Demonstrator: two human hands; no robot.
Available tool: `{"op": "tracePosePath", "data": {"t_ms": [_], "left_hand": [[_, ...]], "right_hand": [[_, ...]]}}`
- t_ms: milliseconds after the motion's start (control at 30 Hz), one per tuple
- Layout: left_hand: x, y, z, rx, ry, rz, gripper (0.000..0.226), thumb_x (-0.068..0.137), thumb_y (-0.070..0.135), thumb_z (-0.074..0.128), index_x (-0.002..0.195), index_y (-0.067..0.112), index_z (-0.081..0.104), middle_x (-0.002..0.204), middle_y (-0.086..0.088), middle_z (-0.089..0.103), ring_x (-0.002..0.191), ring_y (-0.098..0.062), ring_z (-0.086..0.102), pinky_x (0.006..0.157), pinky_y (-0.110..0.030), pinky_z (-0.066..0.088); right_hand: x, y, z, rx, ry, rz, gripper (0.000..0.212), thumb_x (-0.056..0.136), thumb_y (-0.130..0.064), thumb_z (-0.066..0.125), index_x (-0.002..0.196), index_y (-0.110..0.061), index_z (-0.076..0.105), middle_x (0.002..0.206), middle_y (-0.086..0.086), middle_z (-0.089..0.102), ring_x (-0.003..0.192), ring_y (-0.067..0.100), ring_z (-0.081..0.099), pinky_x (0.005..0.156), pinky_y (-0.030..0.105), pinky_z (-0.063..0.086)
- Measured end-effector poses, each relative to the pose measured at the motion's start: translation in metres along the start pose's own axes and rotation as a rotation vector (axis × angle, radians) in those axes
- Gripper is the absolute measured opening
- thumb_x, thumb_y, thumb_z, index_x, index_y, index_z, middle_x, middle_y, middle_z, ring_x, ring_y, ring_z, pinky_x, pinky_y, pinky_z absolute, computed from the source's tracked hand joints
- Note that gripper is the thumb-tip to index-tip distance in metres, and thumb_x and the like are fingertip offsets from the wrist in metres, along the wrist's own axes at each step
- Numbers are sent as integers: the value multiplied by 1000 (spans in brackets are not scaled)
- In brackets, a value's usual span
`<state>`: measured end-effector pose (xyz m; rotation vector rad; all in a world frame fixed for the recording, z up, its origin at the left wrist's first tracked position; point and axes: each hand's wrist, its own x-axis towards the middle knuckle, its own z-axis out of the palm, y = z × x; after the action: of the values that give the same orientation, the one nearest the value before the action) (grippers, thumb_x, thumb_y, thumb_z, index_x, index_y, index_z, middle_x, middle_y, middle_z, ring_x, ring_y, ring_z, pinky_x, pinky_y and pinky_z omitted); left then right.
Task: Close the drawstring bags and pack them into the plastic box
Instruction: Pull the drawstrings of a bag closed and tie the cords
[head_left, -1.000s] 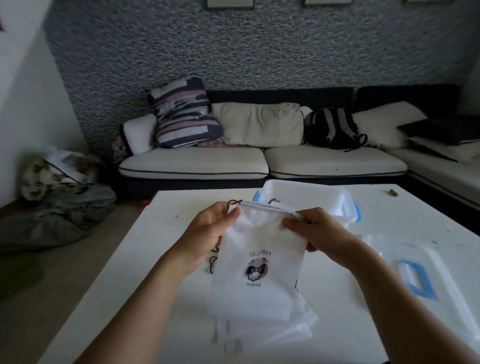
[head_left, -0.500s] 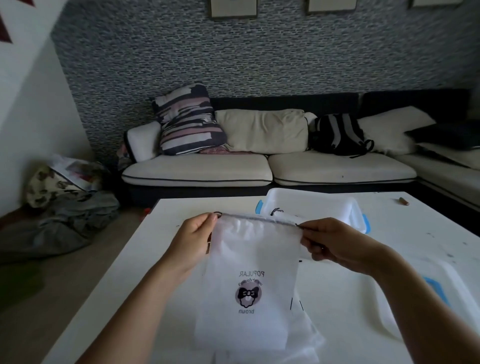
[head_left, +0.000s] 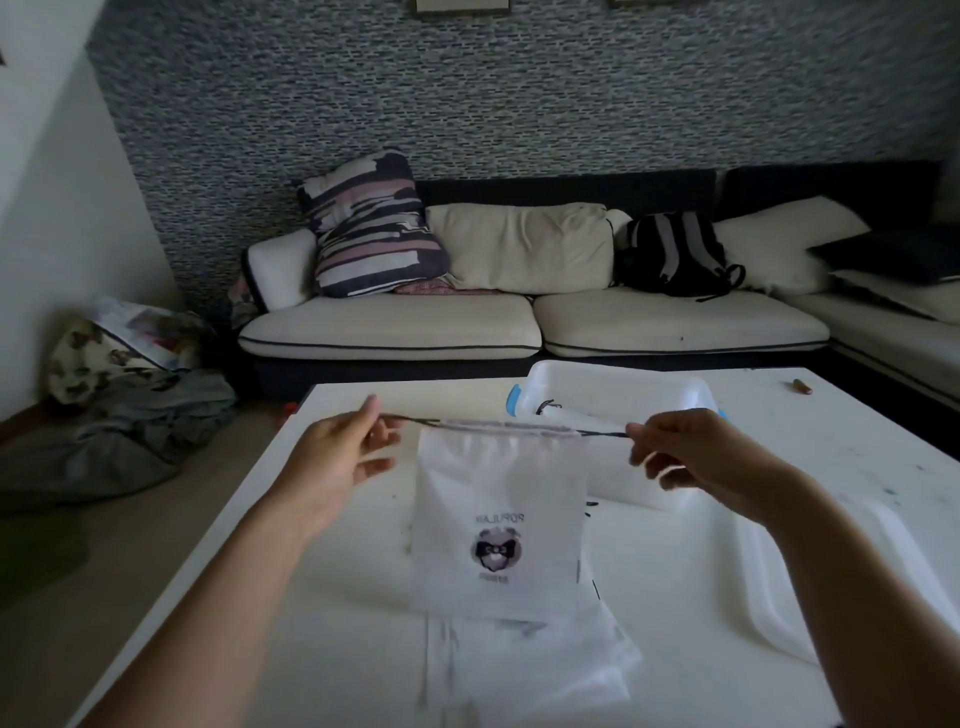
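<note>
CHANGE: left hand (head_left: 337, 457) and right hand (head_left: 691, 457) now farther apart, each pinching the cord (head_left: 602, 431) | drawstring bag (head_left: 498, 525) mid-frame, plastic box (head_left: 618, 395) just behind | bare surface (head_left: 337, 597) lower left.

A white drawstring bag (head_left: 496, 525) hangs upright above the white table, its top hem stretched flat along a dark cord, a small dark bear logo printed low on its front. More white bags (head_left: 524, 670) lie flat in a pile beneath it, nearer. A clear plastic box (head_left: 618, 397) with blue clips sits just beyond, holding one bag.
</note>
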<state>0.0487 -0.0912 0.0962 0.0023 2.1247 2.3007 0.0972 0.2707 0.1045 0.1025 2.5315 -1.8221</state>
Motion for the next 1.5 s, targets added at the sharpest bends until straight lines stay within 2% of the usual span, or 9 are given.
{"op": "tracePosePath", "data": {"t_ms": [133, 333, 400, 500, 600, 833, 1100, 1333, 1500], "left_hand": [[-5, 8, 23, -752, -141, -170, 34, 103, 35, 43, 73, 21, 48, 114, -5, 74, 78, -10, 65, 66, -22, 44], [5, 9, 24, -882, -23, -135, 41, 107, 23, 37, 68, 23, 48, 54, 9, 46, 37, -5, 31, 35, -15, 23], [21, 5, -3, -882, 175, -125, 39, 108, 18, 33, 70, 26, 39, 44, 10, 39, 32, -5, 25, 32, -14, 21], [29, 5, -23, -897, 321, -86, 36, 108, 19, 34, 72, 26, 35, 41, 9, 38, 31, -5, 24, 35, -13, 21], [23, 9, 2, -730, 291, 25, 35, 108, 29, 38, 73, 27, 42, 47, 12, 39, 40, -4, 30, 46, -15, 27], [-23, 14, 64, -251, -118, 248, 28, 80, 31, 69, 105, 20, 74, 88, 4, 73, 91, -10, 65, 92, -25, 50], [-46, 16, 97, -218, -51, 271, 30, 97, 9, 60, 126, 15, 56, 100, -7, 77, 57, -13, 47, 52, -20, 41], [-57, 10, 110, -170, -103, 152, 12, 95, 14, 62, 90, 10, 72, 83, -8, 72, 57, -12, 44, 49, -19, 36], [-65, 8, 118, -77, -206, 152, 16, 93, 18, 65, 82, 16, 76, 62, -5, 30, 56, -14, 27, 50, -25, 22]], "right_hand": [[11, -8, 29, 807, -78, 121, 18, 99, -23, 52, 91, -10, 62, 101, 7, 75, 72, 17, 62, 54, 25, 47], [26, -2, 35, 1285, -152, 11, 46, 56, -15, 93, 61, -17, 48, 59, -3, 50, 38, 5, 32, 29, 15, 20], [25, -2, 14, 1253, -23, 12, 55, 39, -12, 99, 56, -17, 47, 51, -5, 36, 35, 6, 26, 28, 16, 18], [27, 4, -2, 1167, 209, 43, 37, 96, -19, 61, 68, -18, 37, 53, -5, 32, 37, 6, 22, 31, 16, 16], [22, -3, 6, 980, 286, 2, 38, 104, -22, 48, 69, -20, 35, 57, -3, 29, 39, 7, 19, 33, 18, 14], [-16, -41, 39, 550, -164, -220, 28, 78, -37, 74, 71, -13, 61, 67, 5, 55, 54, 9, 38, 48, 16, 32], [-30, -61, 64, 499, -178, -421, 45, 83, -16, 64, 127, -12, 59, 85, 6, 75, 64, 24, 28, 57, 24, 29], [-33, -66, 76, 589, -117, -450, 6, 74, -24, 73, 76, -25, 78, 98, 2, 76, 80, 23, 47, 69, 26, 33], [-28, -60, 95, 482, -57, -447, 3, 78, -17, 76, 76, -15, 75, 116, 3, 69, 121, 10, 60, 100, 30, 46]]}}
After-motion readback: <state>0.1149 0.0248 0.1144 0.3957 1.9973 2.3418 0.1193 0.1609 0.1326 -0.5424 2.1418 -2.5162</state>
